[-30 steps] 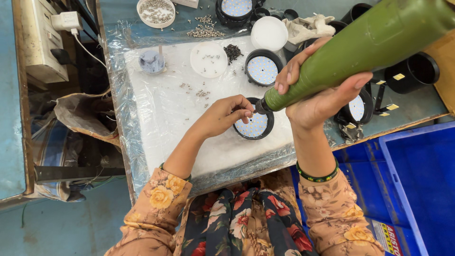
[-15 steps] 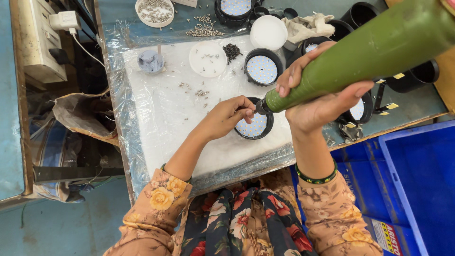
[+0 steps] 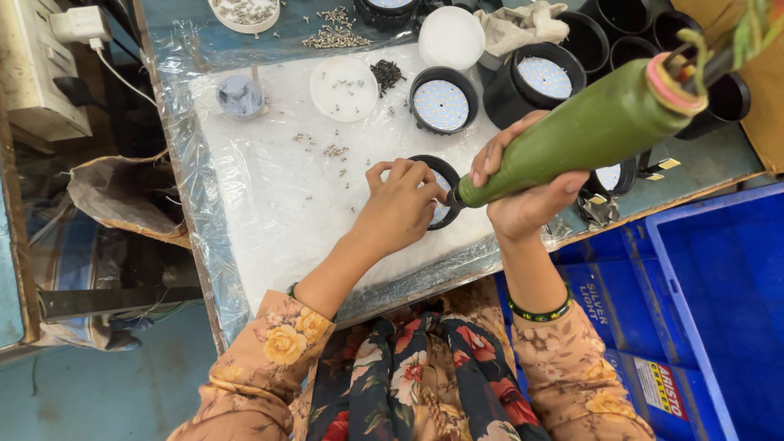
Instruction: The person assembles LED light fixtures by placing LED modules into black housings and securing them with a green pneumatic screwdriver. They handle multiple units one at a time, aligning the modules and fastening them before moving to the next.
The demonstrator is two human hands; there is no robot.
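My right hand (image 3: pixel 523 192) grips a long green electric screwdriver (image 3: pixel 580 135), its tip down on a round black light fixture (image 3: pixel 441 200) lying on the white pad (image 3: pixel 286 196). My left hand (image 3: pixel 400 204) rests over that fixture, its fingers curled on the rim and covering most of it. The fixture's white LED face is mostly hidden.
More black round fixtures (image 3: pixel 442 100) with LED faces stand behind, beside a white dish (image 3: pixel 344 87) and piles of small screws (image 3: pixel 333 37). A small grey cup (image 3: pixel 240 95) stands at the pad's left. A blue crate (image 3: pixel 719 302) is at the right, a power strip (image 3: pixel 45 69) at the left.
My left hand has slid further over the fixture, covering it more. The screwdriver's body has tilted a little lower; its tip stays on the fixture.
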